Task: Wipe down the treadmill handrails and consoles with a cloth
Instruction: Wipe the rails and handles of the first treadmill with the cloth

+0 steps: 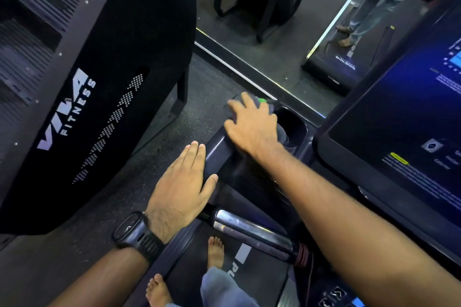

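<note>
I stand on a treadmill whose dark left handrail [215, 157] runs forward to the console's corner. My right hand [252, 127] lies with spread fingers on a grey cloth [266, 105] with a green spot, pressing it onto the far end of the rail beside a cup holder [295, 123]. Most of the cloth is hidden under the palm. Nearer to me, my left hand [179, 189], with a black watch on the wrist, rests flat on the same rail with its fingers straight and together. The console screen [399, 112] glows blue at the right.
A chrome grip bar [252, 229] with a red-ringed end crosses below my right forearm. A tall black machine marked VIA FITNESS [74, 97] stands close on the left across a strip of dark floor. A mirror [274, 32] ahead reflects the room. My bare feet [215, 252] are on the belt.
</note>
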